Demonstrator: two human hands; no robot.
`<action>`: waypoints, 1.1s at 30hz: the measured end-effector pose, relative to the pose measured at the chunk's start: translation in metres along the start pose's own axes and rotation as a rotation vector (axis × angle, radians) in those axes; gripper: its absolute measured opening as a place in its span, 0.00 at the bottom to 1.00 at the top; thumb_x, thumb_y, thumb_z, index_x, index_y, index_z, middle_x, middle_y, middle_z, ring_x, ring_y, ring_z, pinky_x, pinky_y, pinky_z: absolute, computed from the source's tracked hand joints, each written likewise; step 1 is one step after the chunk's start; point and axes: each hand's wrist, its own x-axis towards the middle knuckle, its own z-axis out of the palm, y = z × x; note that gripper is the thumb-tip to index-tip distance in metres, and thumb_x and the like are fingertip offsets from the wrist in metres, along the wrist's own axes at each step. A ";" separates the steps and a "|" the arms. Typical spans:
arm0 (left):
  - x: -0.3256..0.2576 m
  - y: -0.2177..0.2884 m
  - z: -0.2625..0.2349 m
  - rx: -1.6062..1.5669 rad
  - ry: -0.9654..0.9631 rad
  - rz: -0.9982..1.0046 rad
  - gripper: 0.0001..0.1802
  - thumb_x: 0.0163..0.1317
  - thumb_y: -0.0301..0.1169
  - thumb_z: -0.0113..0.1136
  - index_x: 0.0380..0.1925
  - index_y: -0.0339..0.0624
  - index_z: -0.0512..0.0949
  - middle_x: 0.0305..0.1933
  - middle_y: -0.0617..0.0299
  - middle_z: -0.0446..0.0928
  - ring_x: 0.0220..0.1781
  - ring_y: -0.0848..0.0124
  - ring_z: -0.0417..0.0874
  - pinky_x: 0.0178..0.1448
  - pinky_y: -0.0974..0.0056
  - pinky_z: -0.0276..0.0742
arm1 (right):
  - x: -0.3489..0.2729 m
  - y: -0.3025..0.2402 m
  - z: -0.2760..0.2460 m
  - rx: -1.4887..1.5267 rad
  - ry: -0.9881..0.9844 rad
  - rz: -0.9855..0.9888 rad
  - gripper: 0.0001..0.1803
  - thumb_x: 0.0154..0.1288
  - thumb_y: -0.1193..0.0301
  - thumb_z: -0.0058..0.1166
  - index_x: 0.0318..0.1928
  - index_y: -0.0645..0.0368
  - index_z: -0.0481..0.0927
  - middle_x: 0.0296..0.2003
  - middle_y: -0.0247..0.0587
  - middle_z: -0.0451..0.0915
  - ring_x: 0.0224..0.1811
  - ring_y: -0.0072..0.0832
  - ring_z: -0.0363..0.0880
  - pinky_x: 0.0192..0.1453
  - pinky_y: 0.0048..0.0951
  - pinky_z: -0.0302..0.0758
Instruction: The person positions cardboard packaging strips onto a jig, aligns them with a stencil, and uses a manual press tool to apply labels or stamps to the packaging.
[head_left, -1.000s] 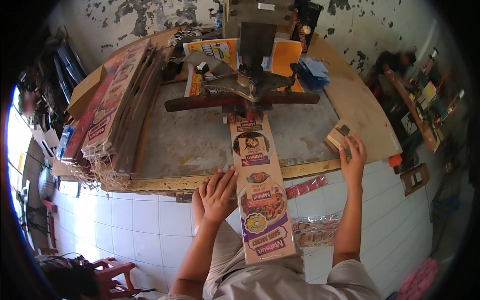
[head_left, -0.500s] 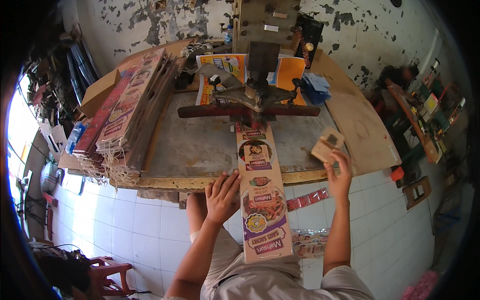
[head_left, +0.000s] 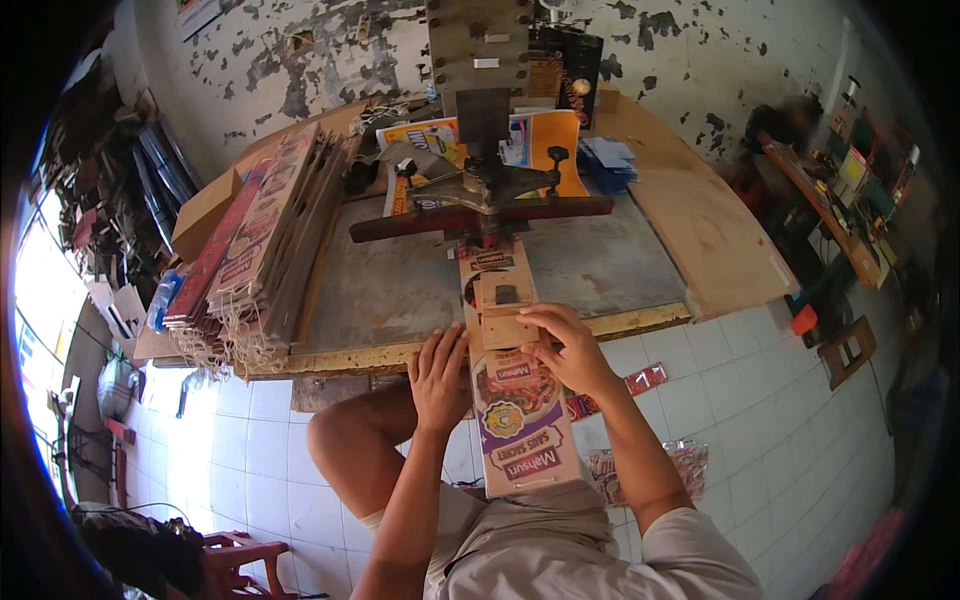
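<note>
Printed card strip (head_left: 512,388) runs from beneath the press (head_left: 484,185) past the bench (head_left: 620,324) edge; probably light, fairly stiff, easily creased, best held by its long sides; right hand's (head_left: 575,355) fingers pinch a tan block (head_left: 506,331) over it; left hand's (head_left: 438,385) lie extended, gripping nothing, just beside.

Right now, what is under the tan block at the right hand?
A long printed strip runs beneath the tan block, visible beyond both its ends. The area directly under it is covered; I cannot tell whether block and strip touch.
</note>
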 end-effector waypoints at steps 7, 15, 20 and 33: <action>0.005 0.009 0.006 0.028 -0.025 -0.147 0.37 0.68 0.30 0.67 0.79 0.50 0.76 0.86 0.62 0.72 0.85 0.56 0.70 0.85 0.45 0.59 | -0.003 0.039 -0.034 -0.103 0.161 0.039 0.24 0.75 0.66 0.72 0.68 0.55 0.84 0.70 0.42 0.84 0.74 0.47 0.80 0.79 0.49 0.74; 0.002 0.016 0.007 0.043 -0.019 -0.166 0.33 0.72 0.29 0.61 0.78 0.52 0.77 0.85 0.63 0.74 0.84 0.57 0.71 0.84 0.45 0.58 | -0.021 0.112 -0.114 -0.391 0.189 0.278 0.25 0.75 0.68 0.69 0.70 0.55 0.83 0.74 0.44 0.82 0.81 0.47 0.74 0.84 0.51 0.67; -0.005 0.002 0.009 0.104 -0.019 -0.074 0.30 0.70 0.34 0.64 0.73 0.52 0.83 0.83 0.64 0.76 0.84 0.59 0.72 0.83 0.47 0.57 | -0.005 0.116 -0.130 -0.437 0.033 0.273 0.26 0.73 0.66 0.72 0.69 0.55 0.85 0.73 0.41 0.82 0.80 0.42 0.75 0.85 0.49 0.63; -0.011 -0.011 0.032 0.193 0.145 0.022 0.20 0.73 0.41 0.68 0.62 0.54 0.89 0.72 0.69 0.86 0.76 0.63 0.79 0.81 0.52 0.61 | -0.003 0.121 -0.122 -0.300 0.194 0.414 0.21 0.70 0.75 0.72 0.63 0.52 0.89 0.57 0.37 0.90 0.62 0.40 0.82 0.75 0.46 0.71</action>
